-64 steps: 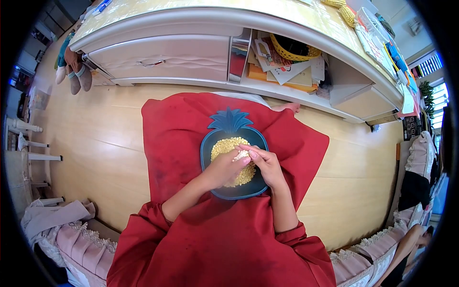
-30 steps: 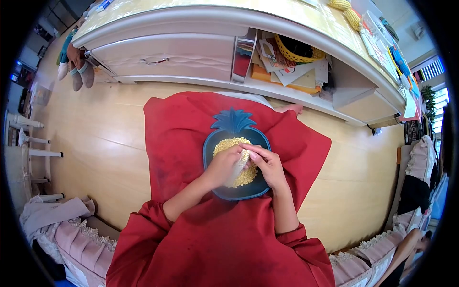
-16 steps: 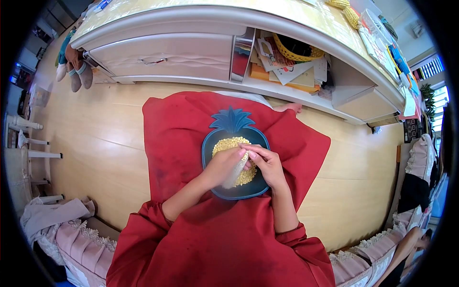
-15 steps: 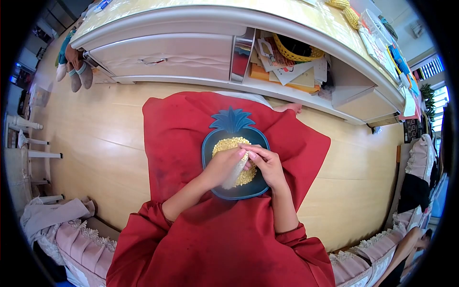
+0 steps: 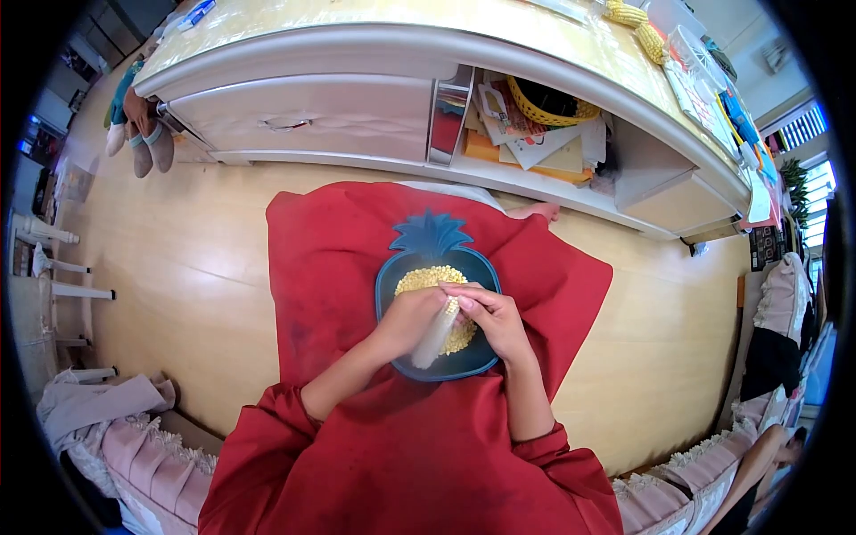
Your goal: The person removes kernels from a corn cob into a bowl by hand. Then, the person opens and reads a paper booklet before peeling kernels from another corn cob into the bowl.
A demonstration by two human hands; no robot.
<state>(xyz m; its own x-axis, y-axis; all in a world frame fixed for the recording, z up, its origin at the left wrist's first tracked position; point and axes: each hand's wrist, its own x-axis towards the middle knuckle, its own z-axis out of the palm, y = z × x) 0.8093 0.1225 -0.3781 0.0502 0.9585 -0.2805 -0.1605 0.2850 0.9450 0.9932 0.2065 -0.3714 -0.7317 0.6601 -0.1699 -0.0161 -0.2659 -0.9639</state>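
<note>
A corn cob (image 5: 434,340), mostly stripped to its pale core with some kernels at its upper end, is tilted over a blue pineapple-shaped bowl (image 5: 432,235). My left hand (image 5: 412,319) is closed around the cob from the left. My right hand (image 5: 492,318) presses its thumb and fingers against the kernel-bearing end. Loose yellow corn kernels (image 5: 426,277) are heaped in the bowl beneath both hands. The bowl rests on red cloth (image 5: 339,241) spread over my lap. Some fingertips are hidden behind the cob.
Ahead stands a white cabinet (image 5: 303,111) with an open shelf holding papers and a yellow basket (image 5: 551,109). Corn cobs with kernels (image 5: 649,40) lie on its top at the right. White stool legs (image 5: 82,292) are at the left, and a frilled pink sofa (image 5: 152,455) is behind.
The cob has tilted a little more upright, showing more of its bare core. Both hands and the bowl appear slightly lower in the view, while the cabinet also shifts slightly.
</note>
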